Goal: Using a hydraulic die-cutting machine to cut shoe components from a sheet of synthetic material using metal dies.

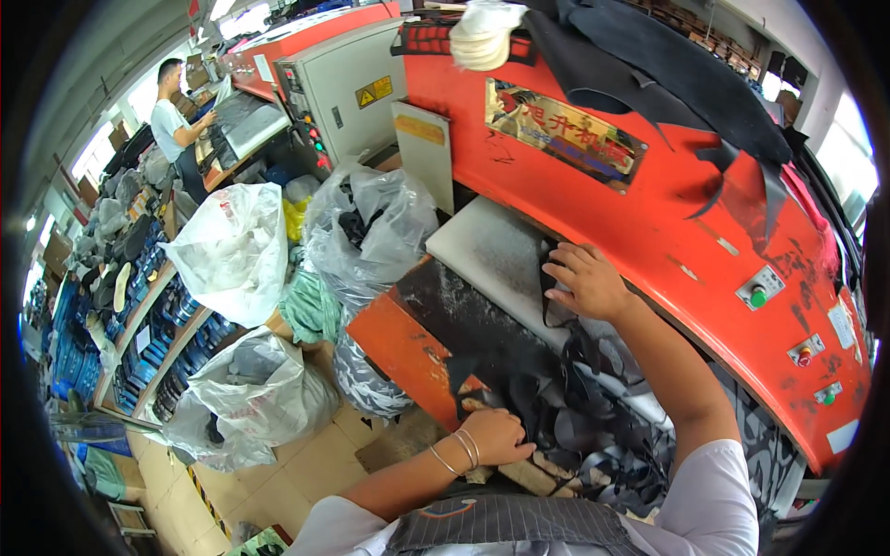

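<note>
Currently, black piece point(554, 313) by fingertips of right hand point(590, 283), loosely spread; left hand point(493, 437) curled, hold unclear.

I saw room over the pale board point(487, 255) before the red machine point(681, 241); black scraps point(567, 394) blocked farther out, plastic bags point(394, 241) the end opposite its buttons point(758, 296).

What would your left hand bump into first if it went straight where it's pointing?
Probably the dark scraps just to the right of the left hand, though depth there is hard to judge.
</note>
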